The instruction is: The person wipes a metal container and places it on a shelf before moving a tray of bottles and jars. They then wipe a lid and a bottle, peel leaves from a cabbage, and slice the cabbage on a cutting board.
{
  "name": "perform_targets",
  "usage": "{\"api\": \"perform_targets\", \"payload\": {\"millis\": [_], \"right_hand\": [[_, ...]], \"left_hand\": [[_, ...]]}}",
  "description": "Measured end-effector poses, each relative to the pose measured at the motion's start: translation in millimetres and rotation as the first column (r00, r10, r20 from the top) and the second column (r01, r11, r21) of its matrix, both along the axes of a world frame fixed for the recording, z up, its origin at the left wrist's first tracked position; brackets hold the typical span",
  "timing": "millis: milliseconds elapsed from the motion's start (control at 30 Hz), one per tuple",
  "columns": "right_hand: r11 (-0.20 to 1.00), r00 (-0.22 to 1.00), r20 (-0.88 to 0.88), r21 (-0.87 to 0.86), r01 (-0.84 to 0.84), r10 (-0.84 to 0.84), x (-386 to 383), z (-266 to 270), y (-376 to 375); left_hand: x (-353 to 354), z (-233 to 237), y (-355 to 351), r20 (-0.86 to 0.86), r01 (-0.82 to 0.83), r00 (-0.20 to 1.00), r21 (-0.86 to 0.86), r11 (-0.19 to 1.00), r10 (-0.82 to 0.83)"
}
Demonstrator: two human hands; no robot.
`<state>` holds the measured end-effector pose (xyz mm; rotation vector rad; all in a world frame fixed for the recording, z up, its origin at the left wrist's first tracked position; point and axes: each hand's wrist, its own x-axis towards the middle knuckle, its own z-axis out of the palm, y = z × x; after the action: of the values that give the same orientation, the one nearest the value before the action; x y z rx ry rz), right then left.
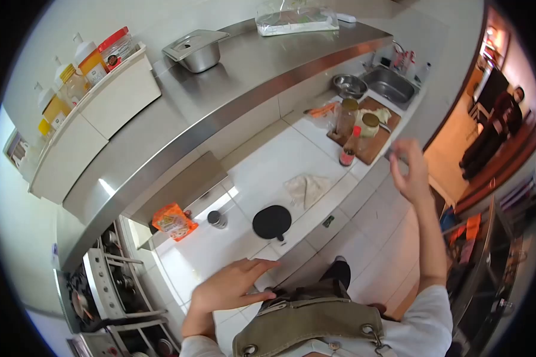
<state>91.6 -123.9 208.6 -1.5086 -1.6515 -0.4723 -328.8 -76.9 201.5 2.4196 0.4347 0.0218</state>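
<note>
**Counter holdings: two bare hands, nothing gripped**

Item 1. Our left hand (229, 288) lies palm down on the white tiled counter (262, 166). The fingers are stretched out flat and hold nothing.

Item 2. The black round disc (272, 222) is the thing nearest that hand. It lies just beyond the fingertips, a little to the right, apart from them and not touched. A short stub on its rim points back toward us.

Item 3. The small dark-capped jar (217, 219) stands upright to the left of the disc. The orange packet (174, 221) lies further left, under the steel shelf (220, 101).

Item 4. Our right hand (411, 172) is raised in the air, off the counter. Its fingers are loosely curled and parted, and we see nothing between them, though the hand is somewhat blurred.

Item 5. The wooden board (372, 149) is near the right hand, on its left and further from us. The red-capped bottle (348, 152) stands upright at the board's near corner. The bottle is the closest standing thing to this hand and is well apart from the left hand.

Item 6. The crumpled cloth (307, 188) lies between the disc and the board.
</note>
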Motion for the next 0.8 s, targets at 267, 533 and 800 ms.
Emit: {"api": "perform_targets", "payload": {"millis": [267,533,800], "right_hand": [[0.641,0.737,-0.056,-0.452,-0.62,0.674,72,-284,1],[-0.143,0.697,-0.385,-0.914,-0.38,0.605,106,-509,29],[-0.182,0.85,-0.184,-0.978,-0.106,0.494,157,-684,88]], "left_hand": [[140,-143,-69,-0.132,-0.652,0.699,-0.523,0.549,0.703],[158,-224,-178,-0.346,-0.812,0.025,-0.555,-0.183,0.938],[266,-573,-268,-0.818,-0.718,0.05,-0.428,-0.549,0.573]]}}
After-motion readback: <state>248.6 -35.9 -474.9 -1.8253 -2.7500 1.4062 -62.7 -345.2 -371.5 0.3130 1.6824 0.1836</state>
